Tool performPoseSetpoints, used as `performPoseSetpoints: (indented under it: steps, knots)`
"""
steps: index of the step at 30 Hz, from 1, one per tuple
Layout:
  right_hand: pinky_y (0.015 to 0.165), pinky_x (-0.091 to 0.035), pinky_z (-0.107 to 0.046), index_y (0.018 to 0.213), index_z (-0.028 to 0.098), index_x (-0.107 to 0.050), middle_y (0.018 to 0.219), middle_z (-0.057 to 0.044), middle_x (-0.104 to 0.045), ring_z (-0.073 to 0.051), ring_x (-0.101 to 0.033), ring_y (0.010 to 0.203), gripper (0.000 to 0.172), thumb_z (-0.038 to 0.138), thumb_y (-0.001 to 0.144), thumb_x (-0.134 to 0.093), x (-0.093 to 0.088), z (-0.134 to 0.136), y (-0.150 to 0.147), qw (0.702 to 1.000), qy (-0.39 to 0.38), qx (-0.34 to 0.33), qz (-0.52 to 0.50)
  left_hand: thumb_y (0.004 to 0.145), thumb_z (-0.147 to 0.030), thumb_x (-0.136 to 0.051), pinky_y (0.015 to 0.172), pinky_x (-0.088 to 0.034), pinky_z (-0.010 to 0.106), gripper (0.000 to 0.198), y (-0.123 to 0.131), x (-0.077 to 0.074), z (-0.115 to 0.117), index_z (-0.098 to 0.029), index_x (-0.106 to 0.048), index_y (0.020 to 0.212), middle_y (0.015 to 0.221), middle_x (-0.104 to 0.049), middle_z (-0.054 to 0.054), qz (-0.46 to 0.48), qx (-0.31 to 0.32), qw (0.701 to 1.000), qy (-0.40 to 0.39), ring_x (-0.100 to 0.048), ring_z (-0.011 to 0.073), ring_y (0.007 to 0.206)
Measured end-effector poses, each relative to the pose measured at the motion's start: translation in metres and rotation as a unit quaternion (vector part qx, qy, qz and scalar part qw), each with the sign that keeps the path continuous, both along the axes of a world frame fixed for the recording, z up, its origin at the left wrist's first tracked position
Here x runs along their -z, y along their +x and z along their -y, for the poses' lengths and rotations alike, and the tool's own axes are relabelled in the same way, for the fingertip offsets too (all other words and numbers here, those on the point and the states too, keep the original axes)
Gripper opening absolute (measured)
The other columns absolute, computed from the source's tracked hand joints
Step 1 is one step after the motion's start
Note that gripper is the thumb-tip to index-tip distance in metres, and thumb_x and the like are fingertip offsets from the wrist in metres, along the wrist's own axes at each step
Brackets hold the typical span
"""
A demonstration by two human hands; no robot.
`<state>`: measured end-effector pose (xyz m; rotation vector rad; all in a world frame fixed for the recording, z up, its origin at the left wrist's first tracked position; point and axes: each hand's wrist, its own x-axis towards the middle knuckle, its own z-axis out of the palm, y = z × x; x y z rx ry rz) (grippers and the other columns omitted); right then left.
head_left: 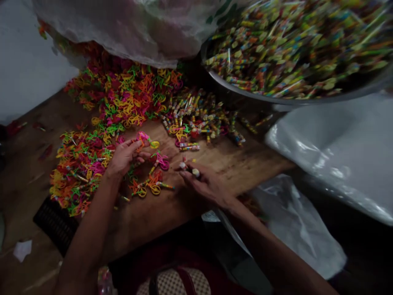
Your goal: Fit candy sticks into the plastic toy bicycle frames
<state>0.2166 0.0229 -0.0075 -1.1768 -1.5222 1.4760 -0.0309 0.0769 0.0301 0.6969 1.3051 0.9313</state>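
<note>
My left hand (124, 155) pinches a small pink and orange plastic bicycle toy (143, 138) above the wooden board (245, 164). My right hand (204, 182) lies low on the board, fingers curled round a small wrapped candy stick (195, 172). Between the hands lie a few assembled plastic bicycles (152, 182), pink, orange and yellow. A big heap of loose plastic bicycle pieces (123, 94) spreads to the left and behind. A smaller pile of wrapped candy sticks (199, 116) sits just beyond my right hand.
A large metal basin (276, 100) full of wrapped candy sticks stands at the upper right. Clear plastic bags (337, 151) lie on the right, and another bag (123, 28) hangs over the heap at the top. A dark woven basket (55, 223) is at the lower left.
</note>
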Motion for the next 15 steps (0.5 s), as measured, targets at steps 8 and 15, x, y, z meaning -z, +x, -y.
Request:
performPoseSetpoints:
  steps: [8, 15]
  knots:
    - [0.072, -0.048, -0.029, 0.112, 0.019, -0.065, 0.095, -0.006, -0.073, -0.018, -0.065, 0.081, 0.032, 0.033, 0.083, -0.066, 0.007, -0.023, -0.034, 0.989, 0.143, -0.02, 0.038, 0.075, -0.024, -0.082, 0.054, -0.053, 0.016, 0.023, 0.02, 0.003, 0.037, -0.01, -0.069, 0.087, 0.072, -0.07, 0.003, 0.095, 0.025, 0.993, -0.06, -0.064, 0.0084, 0.059]
    - [0.06, -0.03, -0.03, 0.109, 0.016, -0.069, 0.101, -0.013, -0.075, -0.022, -0.065, 0.08, 0.028, 0.021, 0.088, -0.052, -0.005, -0.003, -0.036, 0.881, 0.223, 0.004, 0.417, 0.067, -0.027, -0.088, 0.043, -0.045, 0.016, 0.029, 0.016, 0.011, 0.048, -0.011, -0.068, 0.08, 0.064, -0.067, 0.001, 0.059, 0.09, 0.991, -0.073, -0.056, 0.0068, 0.046]
